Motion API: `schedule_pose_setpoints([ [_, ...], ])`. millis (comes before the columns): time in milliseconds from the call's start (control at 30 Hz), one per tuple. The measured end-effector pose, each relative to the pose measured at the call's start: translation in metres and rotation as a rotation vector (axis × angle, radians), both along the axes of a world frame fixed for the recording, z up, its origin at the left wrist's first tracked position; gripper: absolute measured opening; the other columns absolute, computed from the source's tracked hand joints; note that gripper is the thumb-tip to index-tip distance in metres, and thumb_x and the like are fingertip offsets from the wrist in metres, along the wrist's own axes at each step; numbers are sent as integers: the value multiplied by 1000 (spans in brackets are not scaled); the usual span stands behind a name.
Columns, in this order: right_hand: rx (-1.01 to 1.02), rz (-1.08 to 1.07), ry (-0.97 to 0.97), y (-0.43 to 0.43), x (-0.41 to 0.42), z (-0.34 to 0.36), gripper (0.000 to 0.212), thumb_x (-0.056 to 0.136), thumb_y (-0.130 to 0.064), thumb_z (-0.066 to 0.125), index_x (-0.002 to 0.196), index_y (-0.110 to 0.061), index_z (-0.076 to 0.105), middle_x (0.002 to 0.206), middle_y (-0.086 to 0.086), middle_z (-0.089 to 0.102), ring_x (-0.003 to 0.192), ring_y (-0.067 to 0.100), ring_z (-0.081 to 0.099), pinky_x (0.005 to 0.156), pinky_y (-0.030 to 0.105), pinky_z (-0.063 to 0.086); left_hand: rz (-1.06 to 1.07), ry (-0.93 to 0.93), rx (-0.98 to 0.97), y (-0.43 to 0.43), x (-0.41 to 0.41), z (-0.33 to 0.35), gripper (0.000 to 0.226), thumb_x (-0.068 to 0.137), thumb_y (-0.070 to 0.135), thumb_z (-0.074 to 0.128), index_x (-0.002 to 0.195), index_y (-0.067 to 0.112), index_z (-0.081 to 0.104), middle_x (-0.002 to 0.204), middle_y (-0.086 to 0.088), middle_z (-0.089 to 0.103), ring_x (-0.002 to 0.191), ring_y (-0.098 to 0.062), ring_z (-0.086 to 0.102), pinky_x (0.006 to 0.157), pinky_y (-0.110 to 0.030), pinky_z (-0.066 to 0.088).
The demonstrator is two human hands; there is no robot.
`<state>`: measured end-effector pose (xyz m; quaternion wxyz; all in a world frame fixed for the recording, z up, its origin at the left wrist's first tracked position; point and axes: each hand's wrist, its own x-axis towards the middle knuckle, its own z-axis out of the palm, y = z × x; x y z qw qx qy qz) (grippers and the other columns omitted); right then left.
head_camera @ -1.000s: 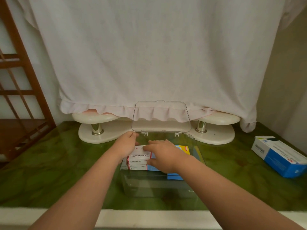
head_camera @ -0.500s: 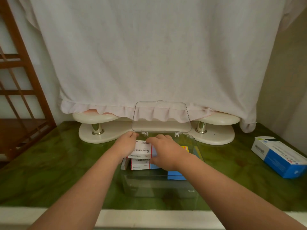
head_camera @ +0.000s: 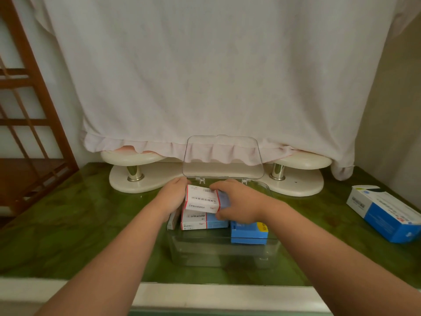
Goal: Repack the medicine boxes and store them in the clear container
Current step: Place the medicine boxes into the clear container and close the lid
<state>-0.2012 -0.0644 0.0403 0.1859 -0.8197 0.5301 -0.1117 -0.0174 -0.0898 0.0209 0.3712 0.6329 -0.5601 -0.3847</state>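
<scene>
A clear container (head_camera: 224, 254) stands on the green table with its hinged lid (head_camera: 224, 156) upright at the back. Both hands hold a white, red and blue medicine box (head_camera: 201, 199) above the container's far left part. My left hand (head_camera: 172, 197) grips its left end and my right hand (head_camera: 238, 205) grips its right end. Under it lies a second white and blue box (head_camera: 202, 221) inside the container. A blue box with a yellow corner (head_camera: 249, 233) lies at the container's right side.
A larger blue and white carton (head_camera: 387, 213) lies on the table at the right. A cream two-tier stand (head_camera: 145, 176) sits behind the container under a hanging white cloth (head_camera: 205, 71). A wooden shelf frame (head_camera: 29, 110) stands at the left.
Both hands have lifted the top white box off the box beneath it and tilted it up; the lower box and the blue box now show more.
</scene>
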Motion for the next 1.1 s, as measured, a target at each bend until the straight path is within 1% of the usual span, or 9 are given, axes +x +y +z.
schedule_pose_setpoints([
  [200,32,5,-214,-3,-4,-4,72,79,-31,76,142,-31,41,138,-8,48,124,10,47,102,28,41,97,122,11,10,-8,8,53,107,39,17,78,17,56,76,3,58,67,-5,48,55,-23,31],
  [367,67,-5,-305,-3,3,-11,75,78,-35,78,141,-31,39,137,-8,50,126,10,47,109,35,41,86,193,-20,8,-5,5,60,106,45,15,126,8,59,114,-12,61,76,-9,49,82,-24,29],
  [433,66,-2,-282,-2,6,-14,76,79,-34,77,143,-29,36,141,-7,47,128,11,44,109,36,40,96,200,8,8,-4,5,62,105,48,15,114,11,63,109,-15,66,76,-11,52,80,-27,33],
  [533,14,-11,-225,-1,5,-12,77,80,-33,77,144,-29,35,142,-5,43,129,13,44,108,34,40,133,200,29,7,-6,5,59,105,47,15,100,13,63,73,-2,62,67,-7,52,59,-22,35],
  [633,-6,-8,-134,-1,6,-10,77,79,-33,77,144,-31,36,141,-3,43,126,19,46,106,36,43,144,202,43,5,-5,3,58,105,46,14,91,17,62,69,0,60,65,-6,53,55,-20,33],
  [700,-2,-2,-82,-1,8,-11,77,80,-33,77,145,-31,36,140,-2,42,124,21,48,105,37,44,145,214,75,4,-5,4,58,105,46,15,84,19,61,70,-4,63,66,-10,56,55,-23,34],
  [833,-26,14,52,-1,15,-15,75,82,-33,75,146,-29,36,138,0,42,122,24,49,104,39,44,128,206,114,2,-2,1,55,104,43,19,109,17,68,75,-9,69,66,-20,62,57,-30,42],
  [967,-103,28,202,-4,23,-20,69,83,-36,72,144,-26,41,134,5,47,121,27,49,101,42,46,85,135,99,1,1,-3,44,102,34,26,114,20,66,103,-9,71,83,-23,66,79,-36,51],
  [1100,-186,45,294,-3,23,-19,63,84,-41,70,140,-24,47,130,6,50,120,27,43,100,43,44,71,134,108,0,1,-3,41,101,30,29,117,17,64,111,-9,69,85,-24,67,71,-33,50],
])
